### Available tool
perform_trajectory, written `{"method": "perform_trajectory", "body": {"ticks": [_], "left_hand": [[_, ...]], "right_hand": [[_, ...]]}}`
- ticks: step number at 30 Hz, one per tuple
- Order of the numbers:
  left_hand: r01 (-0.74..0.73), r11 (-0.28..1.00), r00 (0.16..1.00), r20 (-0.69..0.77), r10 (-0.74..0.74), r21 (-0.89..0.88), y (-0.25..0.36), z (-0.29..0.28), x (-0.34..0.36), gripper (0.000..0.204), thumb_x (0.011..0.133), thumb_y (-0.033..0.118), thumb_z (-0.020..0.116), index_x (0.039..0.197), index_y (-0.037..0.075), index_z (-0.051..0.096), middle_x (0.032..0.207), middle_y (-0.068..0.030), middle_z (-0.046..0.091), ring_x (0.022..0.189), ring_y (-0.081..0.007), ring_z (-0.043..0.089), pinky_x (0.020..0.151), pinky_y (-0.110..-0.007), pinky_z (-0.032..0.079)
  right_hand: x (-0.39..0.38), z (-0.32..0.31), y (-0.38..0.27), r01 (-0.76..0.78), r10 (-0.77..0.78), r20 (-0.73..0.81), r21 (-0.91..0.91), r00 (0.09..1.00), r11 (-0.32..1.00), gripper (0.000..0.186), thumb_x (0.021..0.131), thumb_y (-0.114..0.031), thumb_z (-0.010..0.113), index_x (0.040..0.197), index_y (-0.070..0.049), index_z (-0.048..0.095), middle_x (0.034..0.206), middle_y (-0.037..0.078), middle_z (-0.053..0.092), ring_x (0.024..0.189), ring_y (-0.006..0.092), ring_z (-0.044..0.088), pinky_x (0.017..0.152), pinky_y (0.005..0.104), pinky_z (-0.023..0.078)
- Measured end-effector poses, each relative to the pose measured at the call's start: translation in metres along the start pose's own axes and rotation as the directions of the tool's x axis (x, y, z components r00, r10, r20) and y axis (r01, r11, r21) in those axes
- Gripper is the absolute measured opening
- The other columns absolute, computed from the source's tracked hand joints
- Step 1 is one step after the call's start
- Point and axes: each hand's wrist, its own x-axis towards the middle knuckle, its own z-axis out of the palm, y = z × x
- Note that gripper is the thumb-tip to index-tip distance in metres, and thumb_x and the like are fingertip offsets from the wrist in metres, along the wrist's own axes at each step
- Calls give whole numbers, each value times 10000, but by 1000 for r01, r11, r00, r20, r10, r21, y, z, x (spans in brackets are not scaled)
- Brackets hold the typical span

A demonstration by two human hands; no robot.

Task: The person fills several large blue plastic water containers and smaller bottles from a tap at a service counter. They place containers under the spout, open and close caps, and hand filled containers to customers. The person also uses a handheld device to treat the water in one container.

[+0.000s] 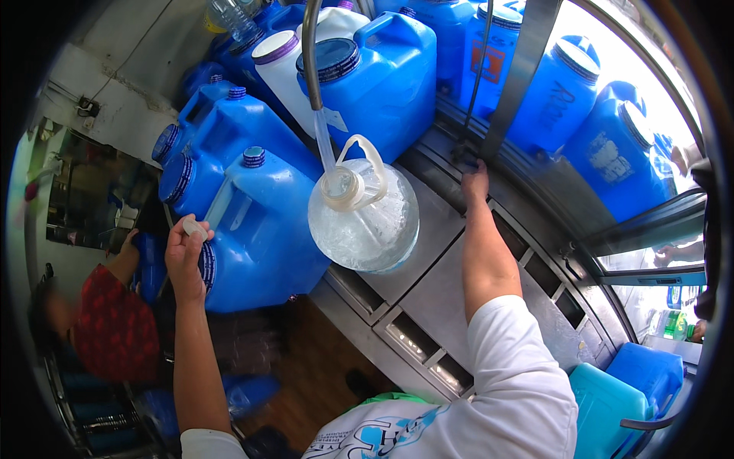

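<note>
A round clear plastic water bottle (364, 222) with a white loop handle stands upright on the steel counter. Above it, a curved metal spout (311, 57) ends in a clear hose or stream of water (325, 141) that enters the bottle's neck. My left hand (186, 260) pinches a small whitish bottle cap (196, 228), beside the purple-banded lid of a large blue jug (267, 229). At the window side, my right hand (475, 183) closes around something dark at the foot of a thin rod (480, 69); its fingers are partly hidden.
Several blue jugs (390, 92) and a white container (283, 73) crowd the far side. More blue jugs (554, 96) stand beyond the metal window frame (526, 73). Slotted drains (413, 336) cut the counter (443, 306). A person in red (115, 325) is at the left; teal container (608, 405) lower right.
</note>
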Motion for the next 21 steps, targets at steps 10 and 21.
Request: {"method": "perform_trajectory", "body": {"ticks": [10,21], "left_hand": [[-17,1000,1000,8,17,-21,-1,0,2,447,882,172,654,1241,-36,488,1051,-113,617,935,-157,603,900,-308,475],[-32,999,999,41,32,10,-1,1,4,416,901,202,635,1233,-5,495,1061,-100,614,944,-163,598,914,-309,464]], "right_hand": [[1,2,-7,153,-154,10,-208,988,966,602,785,-149,582,1372,-181,447,1311,158,541,1189,374,512,993,447,426],[14,-6,28,129,-101,117,-274,988,953,661,790,-176,595,1416,-135,386,1195,236,601,1109,378,578,936,410,466]]}}
